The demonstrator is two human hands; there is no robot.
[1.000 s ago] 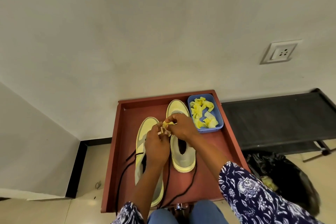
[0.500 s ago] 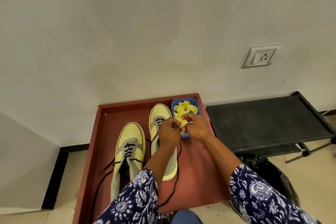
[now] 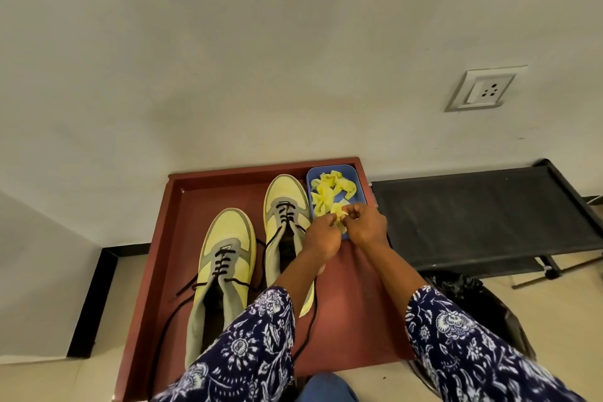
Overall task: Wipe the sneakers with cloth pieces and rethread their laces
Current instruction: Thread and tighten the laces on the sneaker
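Observation:
Two yellow and grey sneakers with loose black laces stand side by side in a red-brown tray [image 3: 163, 264]. The left sneaker [image 3: 225, 267] is nearer me; the right sneaker [image 3: 285, 205] sits farther back, partly under my left forearm. A blue tub [image 3: 357, 179] of yellow cloth pieces stands in the tray's far right corner. My left hand [image 3: 321, 240] and my right hand [image 3: 365, 225] meet at the tub's near edge and together pinch one yellow cloth piece [image 3: 339, 212].
A black mesh rack [image 3: 483, 215] stands right of the tray, with a black plastic bag [image 3: 466, 297] below it. A wall socket [image 3: 483, 91] is on the white wall behind. Black skirting [image 3: 91, 300] runs along the floor at left.
Both hands have moved right, from over the sneakers to the blue tub, still holding a cloth piece. The view has shifted, so both sneakers now show uncovered.

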